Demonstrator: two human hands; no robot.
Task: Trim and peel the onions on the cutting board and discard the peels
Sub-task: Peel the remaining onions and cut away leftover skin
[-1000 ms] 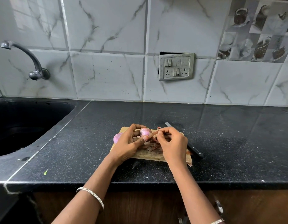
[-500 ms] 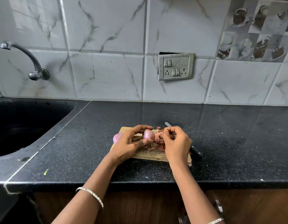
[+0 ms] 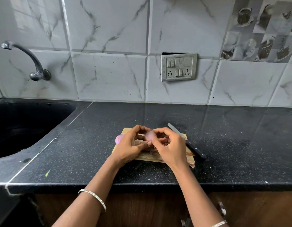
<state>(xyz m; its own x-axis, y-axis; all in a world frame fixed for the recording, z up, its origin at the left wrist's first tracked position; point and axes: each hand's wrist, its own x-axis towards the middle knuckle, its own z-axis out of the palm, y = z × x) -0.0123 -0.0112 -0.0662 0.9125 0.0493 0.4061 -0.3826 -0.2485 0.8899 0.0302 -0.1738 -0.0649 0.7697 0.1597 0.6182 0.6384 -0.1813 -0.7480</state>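
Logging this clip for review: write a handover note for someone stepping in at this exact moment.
Left hand: holding the pale pink, mostly peeled onion above the wooden cutting board.
Right hand: fingertips on that onion, picking at its skin.
A second purple-pink onion lies at the board's left edge, half hidden by the left hand.
The black-handled knife rests along the board's right side.
Reddish-brown peels lie on the board.
Left: finish peeling, check the second onion, discard the peels.
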